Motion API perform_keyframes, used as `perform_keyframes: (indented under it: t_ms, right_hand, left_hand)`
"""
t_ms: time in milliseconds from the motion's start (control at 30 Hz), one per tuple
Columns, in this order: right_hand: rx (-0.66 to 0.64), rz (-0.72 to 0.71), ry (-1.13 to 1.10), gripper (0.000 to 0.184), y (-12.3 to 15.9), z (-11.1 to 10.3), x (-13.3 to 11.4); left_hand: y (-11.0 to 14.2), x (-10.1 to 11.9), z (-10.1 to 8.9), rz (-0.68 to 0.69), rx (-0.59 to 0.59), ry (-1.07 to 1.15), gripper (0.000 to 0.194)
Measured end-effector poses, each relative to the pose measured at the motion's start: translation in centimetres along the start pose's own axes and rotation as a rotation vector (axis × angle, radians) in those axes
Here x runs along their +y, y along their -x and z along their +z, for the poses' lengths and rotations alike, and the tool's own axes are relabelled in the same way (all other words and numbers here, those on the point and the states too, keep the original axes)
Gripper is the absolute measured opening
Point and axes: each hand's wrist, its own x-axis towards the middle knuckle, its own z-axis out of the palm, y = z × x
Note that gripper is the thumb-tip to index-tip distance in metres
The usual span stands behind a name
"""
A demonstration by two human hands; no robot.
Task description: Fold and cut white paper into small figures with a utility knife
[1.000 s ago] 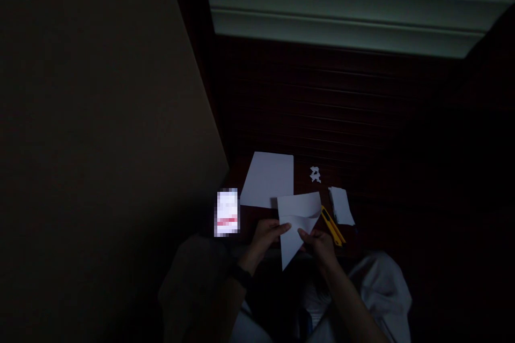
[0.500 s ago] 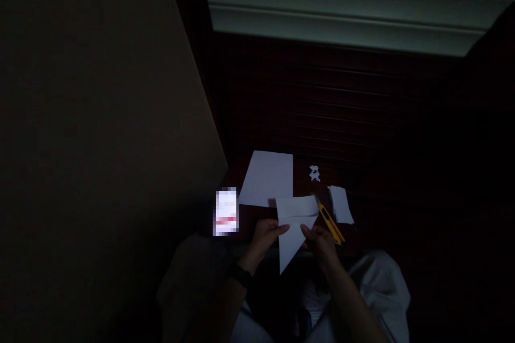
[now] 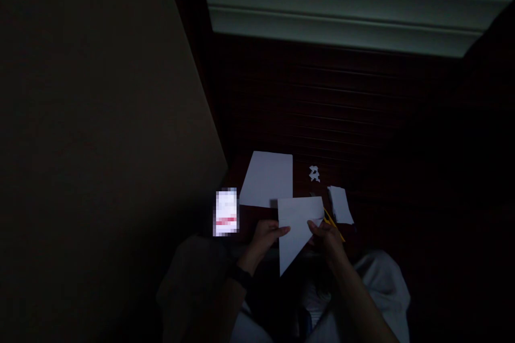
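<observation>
A white folded sheet of paper [image 3: 296, 225], pointed at its lower end, is held up between my two hands. My left hand [image 3: 267, 236] pinches its left edge, thumb on top. At the right edge, my right hand [image 3: 326, 238] grips the paper with its thumb on the near face; its other fingers are partly hidden. A yellow utility knife [image 3: 338, 231] lies just beyond my right hand, mostly covered by the hand and paper. Behind the folded piece, a larger white sheet of paper [image 3: 269, 178] rests flat on the dark table.
A bright, pixelated rectangle [image 3: 226, 211] lies at the table's left. Small white paper scraps [image 3: 314, 173] sit toward the back. A stack of white paper [image 3: 340, 204] is at the right. A wall [image 3: 193, 118] rises close on the left. The scene is dim.
My right hand has shifted slightly right along the paper's edge. The crease across the paper's upper part no longer shows, and the paper now covers more of the utility knife.
</observation>
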Motion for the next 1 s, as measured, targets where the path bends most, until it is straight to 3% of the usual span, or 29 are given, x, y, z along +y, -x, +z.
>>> perform_keyframes:
  t_ms: [433,733,833,1000]
  right_hand:
    - [-0.087,0.022,-0.071,0.028,0.1,-1.0,-0.5]
    - [0.097,-0.091,-0.146,0.033,0.1,-1.3,-0.7]
    - [0.105,-0.087,-0.154,0.031,-0.1,-1.1,-0.7]
    - [0.075,-0.072,-0.149,0.045,-0.4,-0.6,-0.7]
  left_hand:
    - [0.5,1.0,-0.1,-0.02,-0.042,0.012,0.031]
    - [0.3,0.7,-0.1,-0.02,-0.036,-0.008,0.031]
    - [0.3,0.6,-0.1,-0.02,-0.042,0.006,0.032]
    - [0.3,0.3,0.1,-0.009,0.009,0.059,0.032]
